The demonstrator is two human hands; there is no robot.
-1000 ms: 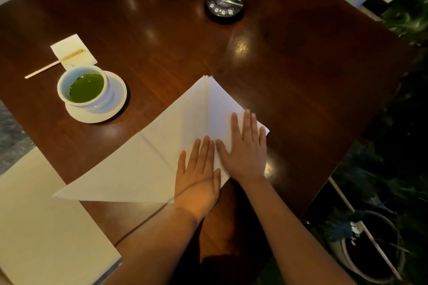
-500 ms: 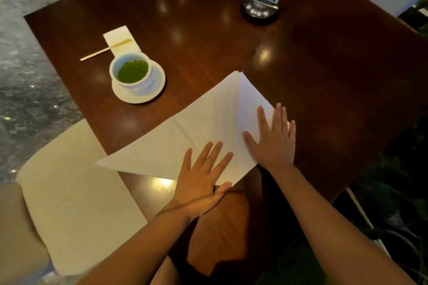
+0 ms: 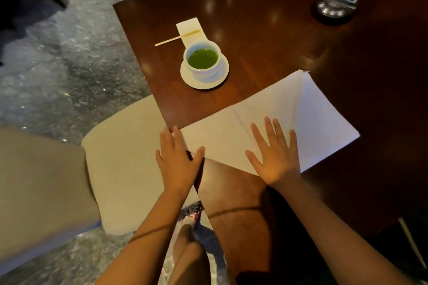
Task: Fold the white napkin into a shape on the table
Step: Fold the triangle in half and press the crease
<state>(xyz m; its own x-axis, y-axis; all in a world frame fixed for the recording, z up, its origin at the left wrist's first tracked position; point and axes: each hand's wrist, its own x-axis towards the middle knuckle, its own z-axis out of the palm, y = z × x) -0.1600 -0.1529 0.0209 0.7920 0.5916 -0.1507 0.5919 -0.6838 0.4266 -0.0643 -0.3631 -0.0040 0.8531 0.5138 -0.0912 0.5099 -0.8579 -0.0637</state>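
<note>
The white napkin [image 3: 298,118] lies flat on the dark wooden table [image 3: 266,37], folded into a wide triangle with its right part folded over toward the top point. My left hand [image 3: 177,159] rests flat on the napkin's left tip at the table's edge, fingers together, thumb spread. Over the napkin's lower middle, my right hand [image 3: 274,155] presses down flat with its fingers spread. Neither hand grips anything.
A white cup of green liquid on a saucer [image 3: 205,65] stands just beyond the napkin's left half. Behind it lie a small paper slip [image 3: 191,28] and a wooden stick [image 3: 176,38]. A menu stand [image 3: 335,4] is at the far right. A cream chair seat [image 3: 125,150] adjoins the table's left edge.
My left hand has slid left along the napkin to its left tip. My right hand has moved left toward the napkin's middle. The view has swung left.
</note>
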